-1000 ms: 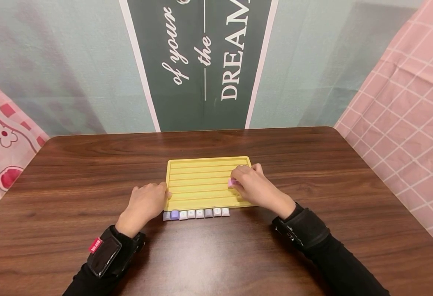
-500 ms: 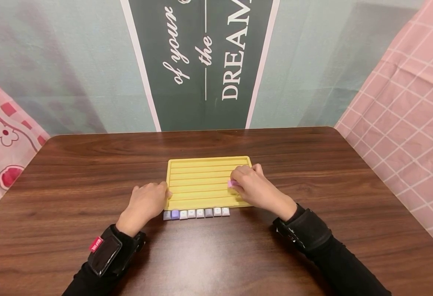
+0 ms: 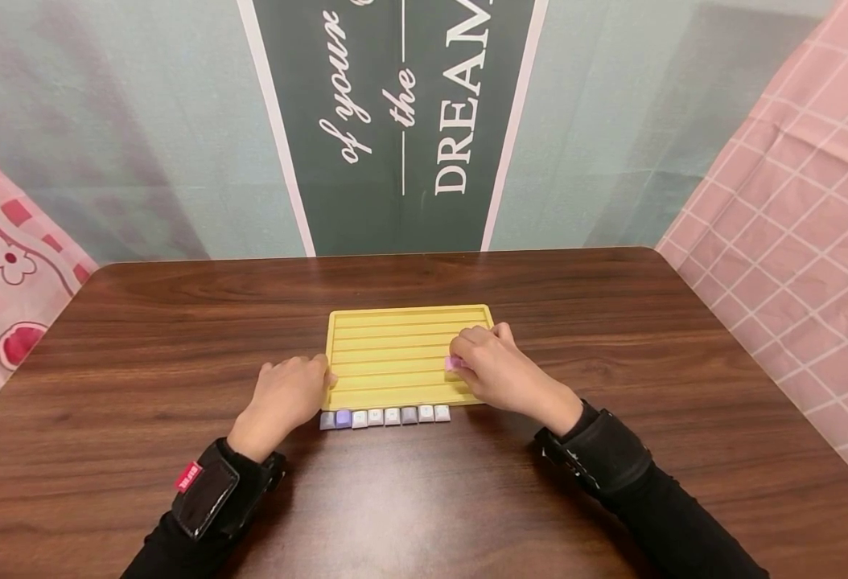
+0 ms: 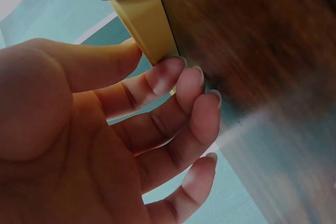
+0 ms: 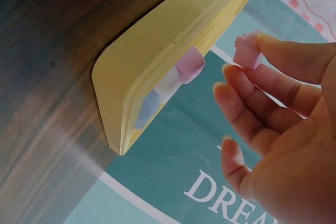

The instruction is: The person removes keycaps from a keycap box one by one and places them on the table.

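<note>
A yellow ridged tray (image 3: 376, 342) lies on the table. My left hand (image 3: 286, 398) pinches its left edge between thumb (image 4: 113, 66) and index finger. Above the tray's right part, my right hand (image 3: 500, 370) pinches a pink keycap (image 5: 247, 51) between thumb and index finger, its other fingers loosely bent. That keycap looks raised off the tray in the right wrist view. Along the tray's near right side sit a pink keycap (image 5: 190, 65), a white keycap (image 5: 167, 83) and a grey-blue keycap (image 5: 147, 109); in the head view the right hand hides them.
A row of several white, grey and purple keycaps (image 3: 376, 417) lies on the brown wooden table (image 3: 178, 338) along the tray's near edge. Behind the table hangs a cloth with lettering (image 3: 402, 121); pink cloths hang at both sides.
My right hand has shifted very slightly toward the near side with the pink keycap. The left hand keeps its place on the tray's edge.
</note>
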A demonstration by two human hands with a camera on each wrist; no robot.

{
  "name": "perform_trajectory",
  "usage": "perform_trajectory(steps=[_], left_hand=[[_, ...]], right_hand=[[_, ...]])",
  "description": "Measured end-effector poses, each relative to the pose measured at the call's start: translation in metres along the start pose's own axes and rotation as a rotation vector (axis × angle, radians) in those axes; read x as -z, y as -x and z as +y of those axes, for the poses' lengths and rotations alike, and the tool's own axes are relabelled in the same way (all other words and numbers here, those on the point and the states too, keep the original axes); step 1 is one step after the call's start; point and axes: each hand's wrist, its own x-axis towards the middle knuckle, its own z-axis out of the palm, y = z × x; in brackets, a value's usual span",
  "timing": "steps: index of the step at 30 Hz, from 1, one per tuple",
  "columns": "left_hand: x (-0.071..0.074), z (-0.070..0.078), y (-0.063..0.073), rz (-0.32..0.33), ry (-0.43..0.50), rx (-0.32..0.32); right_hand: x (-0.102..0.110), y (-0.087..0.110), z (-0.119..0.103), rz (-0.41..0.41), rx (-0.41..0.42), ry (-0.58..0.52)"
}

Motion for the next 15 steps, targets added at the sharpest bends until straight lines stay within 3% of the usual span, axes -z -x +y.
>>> perform_trajectory(steps=[15], left_hand=[[0.0001, 0.0001, -0.0003, -0.004, -0.003, -0.001]], right_hand=[[0.0018, 0.0057, -0.0018, -0.044, 0.020, -0.002]])
